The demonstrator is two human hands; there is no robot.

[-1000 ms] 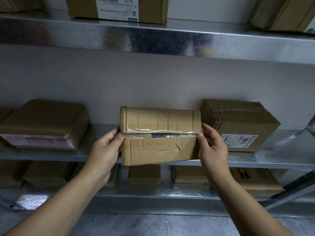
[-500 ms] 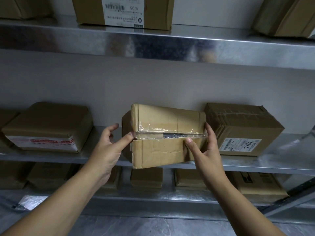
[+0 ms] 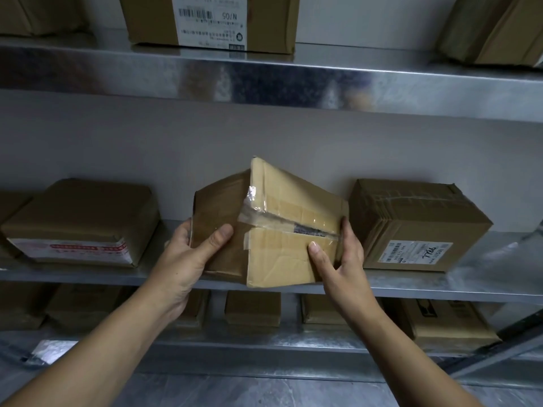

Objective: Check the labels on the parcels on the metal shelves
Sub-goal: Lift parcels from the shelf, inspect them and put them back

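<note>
A dented brown cardboard parcel (image 3: 282,230) sealed with clear tape tilts at the front edge of the middle metal shelf (image 3: 440,284), corner towards the camera. The left hand (image 3: 191,254) grips its left side; the right hand (image 3: 338,257) grips its right end.

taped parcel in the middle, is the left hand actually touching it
Touching. The head view shows the left hand gripping the taped parcel: thumb on its shaded face, fingers round its left edge.
</note>
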